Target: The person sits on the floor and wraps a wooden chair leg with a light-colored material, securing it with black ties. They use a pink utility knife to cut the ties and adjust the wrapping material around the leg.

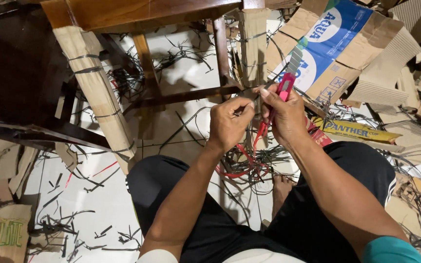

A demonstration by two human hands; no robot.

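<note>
Right hand [284, 114]: gripping a pink utility knife [285, 87], blade up.
Left hand [228, 122]: pinching a strap [261, 131] beside the cardboard-wrapped chair leg [253, 48].

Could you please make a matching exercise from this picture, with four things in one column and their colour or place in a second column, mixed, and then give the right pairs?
Things:
1. utility knife
2. left hand
3. flattened box
4. chair leg

Descriptions:
A. wrapped in cardboard bound with dark straps
B. pink handle, blade out, held in the right hand
C. blue and white print, on the floor at upper right
D. pinching a thin strap beside the knife

Pairs: 1-B, 2-D, 3-C, 4-A
</note>
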